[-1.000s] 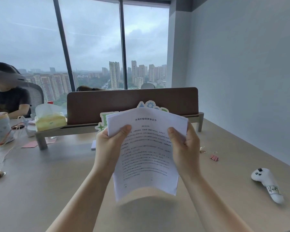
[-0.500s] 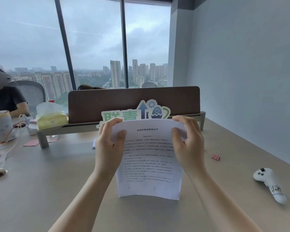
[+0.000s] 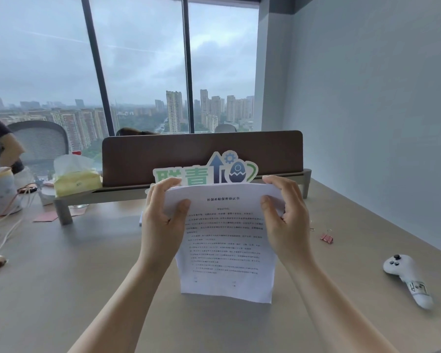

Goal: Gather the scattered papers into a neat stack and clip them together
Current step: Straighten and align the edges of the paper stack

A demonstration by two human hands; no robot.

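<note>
Head view: as half a second ago, papers (image 3: 227, 240) upright, bottom edge on desk (image 3: 87, 289), left hand (image 3: 163, 222) and right hand (image 3: 285, 220) gripping top corners, pink binder clip (image 3: 326, 238) just right, open desk beyond.

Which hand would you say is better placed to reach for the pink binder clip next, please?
The right hand, probably. The pink binder clip lies on the desk just to its right, while the left hand grips the papers on the far side and could keep holding them.
</note>
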